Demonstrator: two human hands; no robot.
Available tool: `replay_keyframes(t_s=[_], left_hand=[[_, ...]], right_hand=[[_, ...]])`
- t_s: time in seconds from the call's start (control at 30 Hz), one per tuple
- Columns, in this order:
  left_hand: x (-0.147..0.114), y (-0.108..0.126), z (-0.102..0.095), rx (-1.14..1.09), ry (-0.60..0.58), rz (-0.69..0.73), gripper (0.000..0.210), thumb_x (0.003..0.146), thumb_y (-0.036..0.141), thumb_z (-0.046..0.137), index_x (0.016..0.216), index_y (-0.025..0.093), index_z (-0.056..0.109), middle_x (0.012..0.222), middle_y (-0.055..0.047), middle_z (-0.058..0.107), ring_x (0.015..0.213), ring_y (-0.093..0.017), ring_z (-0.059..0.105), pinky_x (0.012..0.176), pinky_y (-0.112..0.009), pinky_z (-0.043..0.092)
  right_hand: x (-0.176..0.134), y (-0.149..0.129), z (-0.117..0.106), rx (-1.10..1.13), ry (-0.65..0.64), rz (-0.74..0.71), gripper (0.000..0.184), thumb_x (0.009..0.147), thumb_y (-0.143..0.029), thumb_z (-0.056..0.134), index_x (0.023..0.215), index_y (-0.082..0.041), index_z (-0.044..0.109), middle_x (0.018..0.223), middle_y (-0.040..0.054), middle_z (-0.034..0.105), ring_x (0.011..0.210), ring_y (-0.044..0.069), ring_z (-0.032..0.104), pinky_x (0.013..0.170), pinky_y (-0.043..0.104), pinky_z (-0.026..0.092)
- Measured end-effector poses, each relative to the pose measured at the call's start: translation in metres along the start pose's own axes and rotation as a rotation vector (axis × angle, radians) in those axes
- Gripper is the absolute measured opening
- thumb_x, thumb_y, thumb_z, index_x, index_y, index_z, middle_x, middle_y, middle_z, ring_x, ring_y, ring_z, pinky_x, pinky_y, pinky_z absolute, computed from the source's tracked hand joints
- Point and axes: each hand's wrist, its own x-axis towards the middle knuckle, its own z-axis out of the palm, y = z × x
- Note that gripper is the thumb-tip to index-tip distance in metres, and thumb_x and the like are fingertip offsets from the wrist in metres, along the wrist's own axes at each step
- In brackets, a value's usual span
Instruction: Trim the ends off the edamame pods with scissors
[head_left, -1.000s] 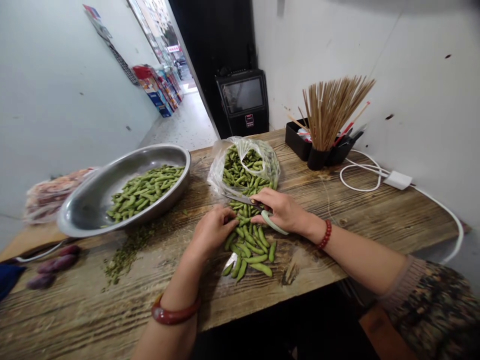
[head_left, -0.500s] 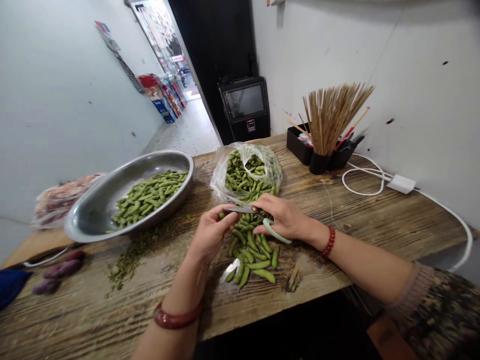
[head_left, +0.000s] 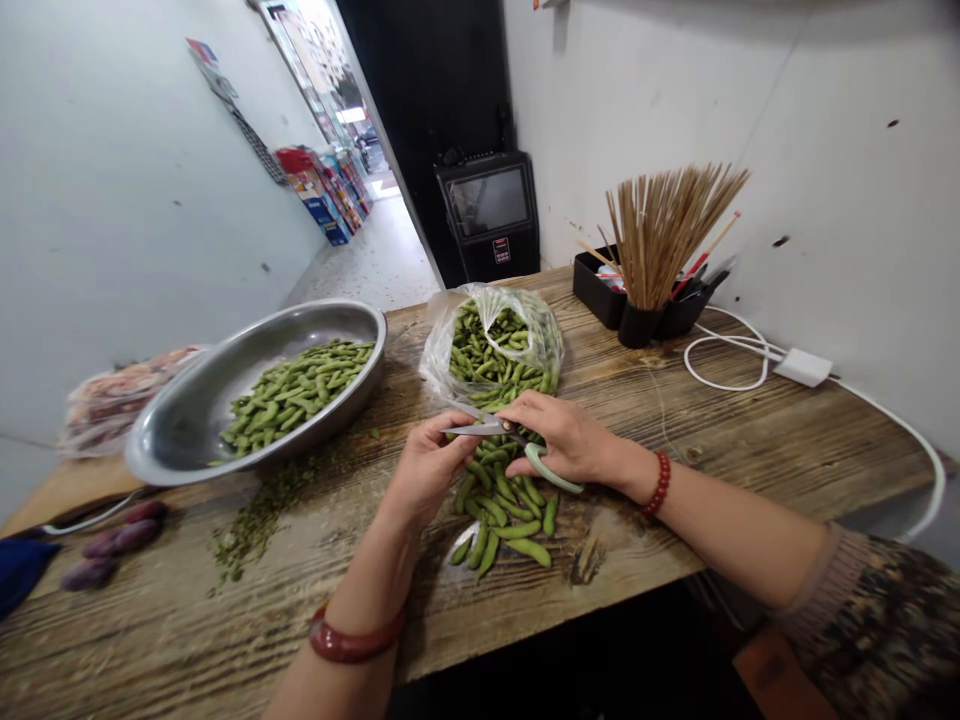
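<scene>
My right hand (head_left: 566, 435) grips a pair of scissors (head_left: 491, 428) with pale green handles, the blades pointing left and slightly parted. At the blade tips my left hand (head_left: 427, 465) is closed, fingers pinched; the edamame pod that showed green there a moment ago is now mostly hidden behind blade and fingers. Beneath both hands lies a spread of loose edamame pods (head_left: 517, 530) on the wooden table. Just beyond them, a clear plastic bag (head_left: 439, 350) lies open, full of more pods.
A large metal basin (head_left: 187, 430) holding edamame pods stands at the left, small green trimmings (head_left: 259, 525) beside it. Purple-red bulbs (head_left: 120, 540) lie farther left. At the right are a black holder (head_left: 640, 328) with wooden skewers and a white cable with an adapter (head_left: 802, 367).
The scissor blades have spread apart and shifted slightly left and down at my left fingertips. Green between those fingers no longer shows clearly. The loose pods lie as before.
</scene>
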Motion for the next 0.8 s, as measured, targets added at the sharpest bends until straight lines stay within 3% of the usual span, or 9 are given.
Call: replay_keyframes(t_s=[0.47, 0.8], left_hand=[[-0.0005, 0.0017, -0.0006, 0.051, -0.022, 0.023, 0.019, 0.067, 0.028, 0.078, 0.080, 0.015, 0.071, 0.072, -0.001, 0.063, 0.053, -0.006, 0.045, 0.048, -0.017, 0.033], [0.0005, 0.0026, -0.0052, 0.057, -0.014, 0.002, 0.019, 0.068, 0.027, 0.077, 0.081, 0.015, 0.070, 0.070, 0.000, 0.063, 0.053, -0.005, 0.044, 0.048, -0.017, 0.031]], right_hand=[[-0.0002, 0.0017, -0.0008, -0.026, -0.015, -0.020, 0.044, 0.081, -0.037, 0.069, 0.116, -0.016, 0.054, 0.097, 0.0078, 0.058, 0.086, 0.020, 0.057, 0.075, 0.031, 0.049], [-0.0003, 0.0025, -0.0008, -0.009, -0.013, 0.046, 0.041, 0.083, -0.037, 0.067, 0.117, -0.017, 0.055, 0.097, 0.0071, 0.059, 0.085, 0.018, 0.059, 0.074, 0.029, 0.049]])
